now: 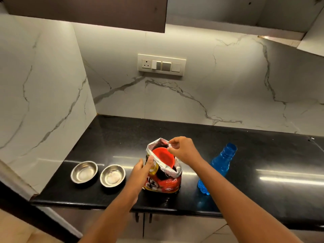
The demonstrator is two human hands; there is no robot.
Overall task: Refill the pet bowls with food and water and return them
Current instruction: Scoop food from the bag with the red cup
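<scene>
Both hands' fingers, left (142, 168) and right (182, 149), pinch the food bag (162, 179) rim on the black countertop (263, 163) below marble walls.

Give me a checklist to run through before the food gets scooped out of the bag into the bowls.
1. Bag mouth open: ok. The left hand holds the near edge of the food bag and the right hand pinches the far edge, spreading it.
2. Scoop available: ok. A red scoop sits inside the bag's mouth.
3. Bowls ready: ok. Both steel bowls, left bowl and right bowl, stand upright and look empty on the counter.
4. Bowls within reach: ok, just left of the bag.
5. A hand free for the scoop: not ok, both are on the bag.
6. Water: cannot tell how full the blue bottle is; it is uncapped.
</scene>
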